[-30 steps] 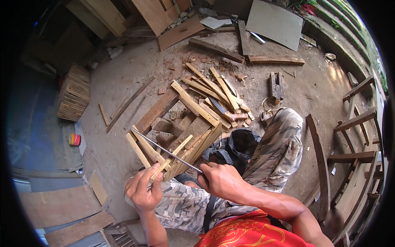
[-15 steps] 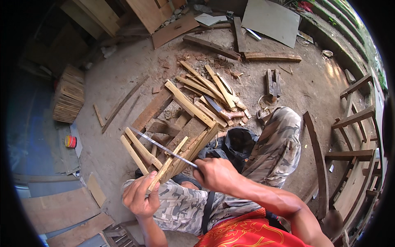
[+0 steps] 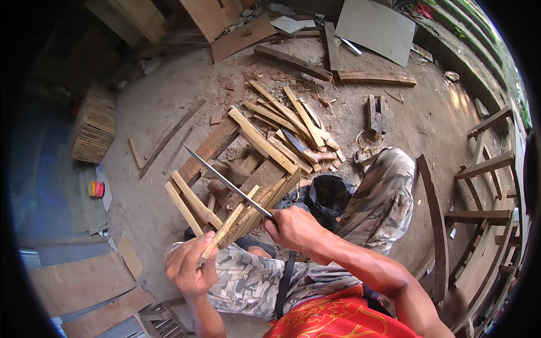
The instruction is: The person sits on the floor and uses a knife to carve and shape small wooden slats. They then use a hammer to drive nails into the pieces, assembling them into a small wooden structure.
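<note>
Dusty ground point(image 3: 445, 132), left fingers point(image 3: 189, 249) pinching slim wooden strip point(image 3: 230, 223), right fingers point(image 3: 284, 221) clenched around near end of long blade point(image 3: 221, 178)

1. You have a dusty brown floor point(image 3: 445, 135) around you, with a large grey panel point(image 3: 375, 31) at its far side.
2. Right of the panel, you see long stepped ledges point(image 3: 468, 48) and green plants point(image 3: 526, 114).
3. Nearer you than the panel, to its right, a sunlit patch point(image 3: 459, 100) brightens the ground, and closer still you find a dark wooden frame point(image 3: 479, 216) with crossbars.
4. Left of the panel, you see a flat brown board point(image 3: 242, 39), then a plywood sheet point(image 3: 205, 19).
5. Far left of the panel, you have stacked slats point(image 3: 93, 127) in dimmer light.
</note>
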Demonstrator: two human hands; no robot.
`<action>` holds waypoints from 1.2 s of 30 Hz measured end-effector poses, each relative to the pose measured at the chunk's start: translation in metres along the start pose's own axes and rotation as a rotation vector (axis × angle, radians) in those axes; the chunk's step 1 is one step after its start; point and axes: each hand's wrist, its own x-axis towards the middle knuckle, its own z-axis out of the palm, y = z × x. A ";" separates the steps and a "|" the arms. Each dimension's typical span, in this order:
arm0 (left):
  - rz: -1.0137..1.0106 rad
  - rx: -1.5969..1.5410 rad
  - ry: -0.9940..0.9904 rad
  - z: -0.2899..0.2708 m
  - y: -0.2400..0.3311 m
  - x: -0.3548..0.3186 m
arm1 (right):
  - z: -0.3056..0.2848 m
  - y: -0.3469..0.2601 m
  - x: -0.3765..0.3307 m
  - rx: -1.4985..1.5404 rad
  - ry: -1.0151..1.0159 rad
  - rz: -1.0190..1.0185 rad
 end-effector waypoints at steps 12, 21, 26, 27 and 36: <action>-0.080 0.003 -0.059 0.001 0.001 0.030 | -0.007 -0.022 0.000 -0.180 0.102 -0.041; 0.000 -0.024 -0.043 0.006 -0.006 0.021 | -0.009 -0.011 0.001 -0.178 -0.005 0.002; -0.030 0.010 -0.051 0.002 -0.007 0.017 | -0.004 -0.008 -0.002 -0.021 -0.007 -0.100; -0.020 -0.002 -0.046 0.000 -0.006 0.016 | -0.006 -0.003 0.002 -0.054 0.008 0.006; -0.134 0.009 -0.025 -0.003 -0.007 0.017 | 0.020 0.007 -0.010 -0.032 0.123 -0.107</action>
